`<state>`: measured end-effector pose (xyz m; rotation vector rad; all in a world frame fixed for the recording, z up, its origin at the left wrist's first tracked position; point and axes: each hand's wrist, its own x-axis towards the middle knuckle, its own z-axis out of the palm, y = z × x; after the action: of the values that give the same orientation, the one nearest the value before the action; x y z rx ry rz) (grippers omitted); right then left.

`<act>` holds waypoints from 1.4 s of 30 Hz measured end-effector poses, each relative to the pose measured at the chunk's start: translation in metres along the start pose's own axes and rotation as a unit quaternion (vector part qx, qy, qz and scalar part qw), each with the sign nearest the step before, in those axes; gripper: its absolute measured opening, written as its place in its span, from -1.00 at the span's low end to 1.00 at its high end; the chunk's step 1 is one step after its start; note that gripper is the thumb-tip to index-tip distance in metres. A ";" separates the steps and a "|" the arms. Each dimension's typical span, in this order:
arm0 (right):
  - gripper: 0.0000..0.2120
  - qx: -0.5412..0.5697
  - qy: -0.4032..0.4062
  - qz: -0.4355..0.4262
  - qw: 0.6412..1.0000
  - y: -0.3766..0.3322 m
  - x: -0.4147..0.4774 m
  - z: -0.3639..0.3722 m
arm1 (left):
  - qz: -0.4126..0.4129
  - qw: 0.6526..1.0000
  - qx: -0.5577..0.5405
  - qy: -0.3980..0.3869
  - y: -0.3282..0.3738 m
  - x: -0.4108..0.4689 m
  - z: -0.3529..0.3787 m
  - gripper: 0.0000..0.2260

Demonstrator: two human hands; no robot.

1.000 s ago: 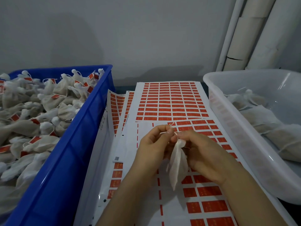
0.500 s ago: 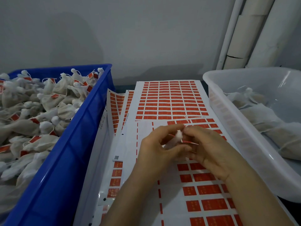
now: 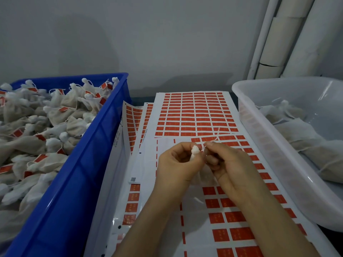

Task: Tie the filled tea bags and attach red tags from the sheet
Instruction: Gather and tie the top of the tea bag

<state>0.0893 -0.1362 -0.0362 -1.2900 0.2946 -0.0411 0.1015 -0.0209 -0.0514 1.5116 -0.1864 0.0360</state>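
Observation:
My left hand (image 3: 176,164) grips a white tea bag (image 3: 194,152) by its gathered neck, so only the bunched top shows above the fingers. My right hand (image 3: 226,164) pinches the bag's thin white string (image 3: 213,139), which runs up and to the right from the neck. Both hands hover over the sheet of red tags (image 3: 230,216), where several tag spots near the hands are bare. The bag's body is mostly hidden behind my hands.
A blue crate (image 3: 78,182) on the left holds many tied bags with red tags. A clear tub (image 3: 263,145) on the right holds untied filled bags. More tag sheets (image 3: 194,112) lie behind. White pipes (image 3: 282,34) stand at the back right.
The bag hung between both hands a second ago; now the left hand holds its neck and the right hand has drawn the string out to the right.

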 end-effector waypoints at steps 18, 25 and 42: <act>-0.61 0.136 -0.051 -0.036 0.989 -0.004 0.005 -0.002 | -0.043 0.999 0.013 -0.017 0.007 -0.004 0.000 -0.96; -0.64 0.019 -0.013 -0.063 0.998 -0.006 0.009 -0.008 | -0.120 0.986 -0.016 -0.111 0.007 -0.001 -0.009 -0.81; -0.96 -0.305 -0.043 -0.181 0.934 -0.004 0.002 -0.006 | -0.152 0.980 0.002 -0.128 0.002 0.006 -0.022 -0.78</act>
<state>0.0903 -0.1429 -0.0342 -1.9496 -0.0213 -0.2193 0.1095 0.0006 -0.0498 1.5319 -0.1597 -0.4042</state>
